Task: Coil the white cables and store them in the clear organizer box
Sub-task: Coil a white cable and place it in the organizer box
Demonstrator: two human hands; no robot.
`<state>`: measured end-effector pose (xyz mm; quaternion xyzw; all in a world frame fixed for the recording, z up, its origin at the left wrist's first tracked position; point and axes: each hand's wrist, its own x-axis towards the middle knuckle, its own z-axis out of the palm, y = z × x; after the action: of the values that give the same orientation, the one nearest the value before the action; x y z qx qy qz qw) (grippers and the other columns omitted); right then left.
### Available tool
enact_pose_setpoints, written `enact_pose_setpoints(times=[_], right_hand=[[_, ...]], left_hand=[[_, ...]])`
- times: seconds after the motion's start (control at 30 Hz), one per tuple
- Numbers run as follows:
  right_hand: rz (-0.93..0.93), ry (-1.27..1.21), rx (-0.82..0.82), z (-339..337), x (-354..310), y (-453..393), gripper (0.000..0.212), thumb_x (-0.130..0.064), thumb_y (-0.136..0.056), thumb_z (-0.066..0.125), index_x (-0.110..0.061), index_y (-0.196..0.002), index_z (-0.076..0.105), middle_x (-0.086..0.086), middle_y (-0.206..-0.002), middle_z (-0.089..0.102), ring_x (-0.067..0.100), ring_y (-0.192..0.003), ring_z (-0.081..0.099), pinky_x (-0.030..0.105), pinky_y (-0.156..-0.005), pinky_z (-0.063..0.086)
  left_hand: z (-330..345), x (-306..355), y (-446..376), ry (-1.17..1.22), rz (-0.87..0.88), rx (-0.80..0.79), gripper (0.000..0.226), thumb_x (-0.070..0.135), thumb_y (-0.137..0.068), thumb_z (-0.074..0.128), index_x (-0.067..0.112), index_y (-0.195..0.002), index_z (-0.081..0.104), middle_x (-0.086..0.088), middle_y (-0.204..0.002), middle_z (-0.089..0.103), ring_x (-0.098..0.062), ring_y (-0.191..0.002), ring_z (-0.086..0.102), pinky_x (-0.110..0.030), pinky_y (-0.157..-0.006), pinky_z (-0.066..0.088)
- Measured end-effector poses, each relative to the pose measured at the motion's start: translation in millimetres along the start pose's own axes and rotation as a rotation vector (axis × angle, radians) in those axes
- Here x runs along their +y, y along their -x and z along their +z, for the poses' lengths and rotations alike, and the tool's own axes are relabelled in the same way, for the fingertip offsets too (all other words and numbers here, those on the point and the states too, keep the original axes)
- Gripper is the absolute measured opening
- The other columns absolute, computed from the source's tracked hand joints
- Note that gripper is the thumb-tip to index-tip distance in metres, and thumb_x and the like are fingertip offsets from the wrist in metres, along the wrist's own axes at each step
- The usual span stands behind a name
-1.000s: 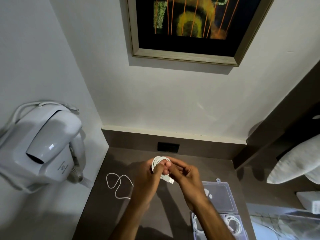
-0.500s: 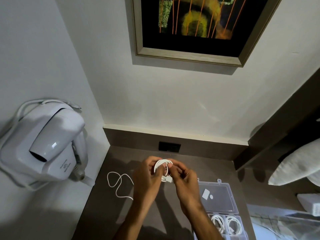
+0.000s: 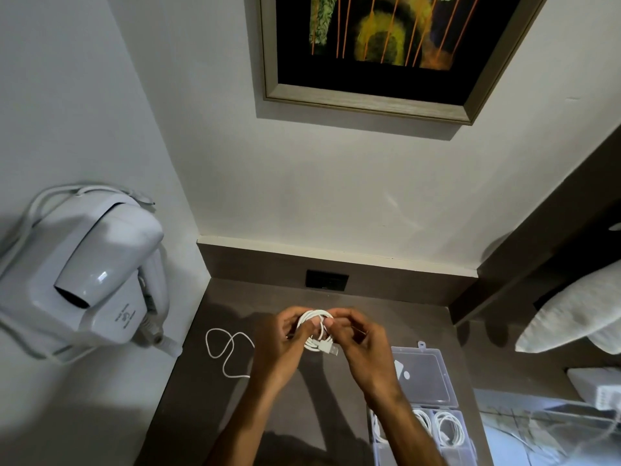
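Both my hands hold one coiled white cable above the dark counter. My left hand pinches the coil's left side and my right hand grips its right side. The cable's USB plug sticks out below the coil. A second white cable lies loose on the counter left of my left hand. The clear organizer box sits at the lower right, with coiled white cables in its compartments and its lid folded open toward the wall.
A white wall-mounted hair dryer hangs on the left wall. A black socket sits in the backsplash. A framed picture hangs above. A white pillow lies at the right. The dark counter stretches toward me.
The plug end has moved from sticking out to the right of the coil to hanging below it. The view has tilted down, showing more of the box.
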<state>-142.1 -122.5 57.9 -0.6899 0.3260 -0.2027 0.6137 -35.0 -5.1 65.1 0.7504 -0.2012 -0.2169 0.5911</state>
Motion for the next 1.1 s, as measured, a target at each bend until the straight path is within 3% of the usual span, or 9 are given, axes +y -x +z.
enact_pose_setpoints(times=[0.17,0.33,0.5,0.63,0.7,0.8,0.87,1.0,1.1], right_hand=[[0.005,0.008,0.011,-2,1,-2,0.014,-0.018,-0.096,0.078,-0.021,-0.108,0.082,-0.004,-0.098,0.086,0.011,-0.094,0.082,0.022,-0.081,0.067],[-0.007,0.005,0.034,0,3,0,0.016,-0.011,-0.096,0.078,-0.021,-0.107,0.081,-0.008,-0.097,0.086,0.009,-0.093,0.082,0.017,-0.076,0.065],[0.03,-0.027,0.034,0,6,0,0.015,-0.015,-0.1,0.072,-0.024,-0.107,0.081,-0.01,-0.099,0.084,0.008,-0.097,0.08,0.017,-0.076,0.064],[0.126,-0.16,-0.028,-3,7,-1,0.015,-0.011,-0.102,0.069,-0.017,-0.108,0.08,0.004,-0.098,0.086,0.016,-0.093,0.082,0.02,-0.076,0.065],[0.183,-0.245,-0.051,-3,7,0,0.015,-0.009,-0.102,0.067,-0.013,-0.11,0.079,0.008,-0.098,0.086,0.018,-0.092,0.083,0.021,-0.075,0.065],[0.282,-0.389,-0.068,-4,6,0,0.017,-0.005,-0.102,0.066,-0.006,-0.114,0.077,0.015,-0.103,0.085,0.021,-0.091,0.083,0.027,-0.08,0.067],[0.353,-0.481,-0.069,-5,5,1,0.02,-0.003,-0.101,0.066,-0.002,-0.118,0.076,0.02,-0.108,0.083,0.026,-0.097,0.082,0.038,-0.091,0.067],[0.466,-0.577,-0.057,-9,8,2,0.026,0.001,-0.1,0.064,0.005,-0.125,0.071,0.03,-0.121,0.077,0.049,-0.123,0.069,0.061,-0.115,0.051],[0.492,-0.598,-0.078,-8,10,5,0.027,0.0,-0.102,0.06,0.004,-0.127,0.07,0.028,-0.122,0.077,0.047,-0.122,0.071,0.059,-0.112,0.054]], left_hand=[[-1,0,2,0.127,-0.096,-0.009,0.013,0.006,-0.087,0.078,0.015,-0.097,0.081,0.003,-0.083,0.085,-0.013,-0.078,0.081,-0.017,-0.068,0.062],[2,1,2,0.164,-0.151,0.068,0.019,0.012,-0.08,0.087,0.014,-0.095,0.076,0.005,-0.082,0.084,-0.011,-0.074,0.081,-0.014,-0.062,0.06],[5,-6,0,0.047,-0.073,0.111,0.013,0.012,-0.083,0.084,0.011,-0.091,0.074,0.0,-0.081,0.082,-0.007,-0.074,0.079,-0.015,-0.06,0.058],[10,-7,-1,-0.004,-0.011,0.132,0.011,0.01,-0.085,0.082,0.009,-0.089,0.072,-0.003,-0.079,0.08,-0.015,-0.07,0.079,-0.031,-0.063,0.064],[10,-6,-4,-0.049,0.021,0.138,0.01,0.01,-0.084,0.083,0.01,-0.087,0.073,0.002,-0.075,0.079,-0.011,-0.066,0.077,-0.028,-0.059,0.063],[12,-4,-4,-0.088,0.059,0.12,0.008,0.009,-0.085,0.082,0.011,-0.086,0.074,0.008,-0.073,0.077,-0.003,-0.063,0.075,-0.017,-0.057,0.058],[12,-5,-4,-0.074,0.082,0.066,0.006,0.008,-0.087,0.08,0.011,-0.089,0.075,0.007,-0.075,0.078,0.0,-0.066,0.075,-0.011,-0.057,0.055],[7,-13,-5,-0.044,0.105,-0.046,0.008,0.008,-0.092,0.074,0.009,-0.099,0.077,-0.001,-0.086,0.082,-0.009,-0.078,0.079,-0.015,-0.064,0.059],[5,-22,-2,-0.063,0.104,-0.078,0.012,0.01,-0.095,0.07,0.013,-0.104,0.077,0.003,-0.089,0.082,-0.006,-0.081,0.079,-0.017,-0.066,0.06]])
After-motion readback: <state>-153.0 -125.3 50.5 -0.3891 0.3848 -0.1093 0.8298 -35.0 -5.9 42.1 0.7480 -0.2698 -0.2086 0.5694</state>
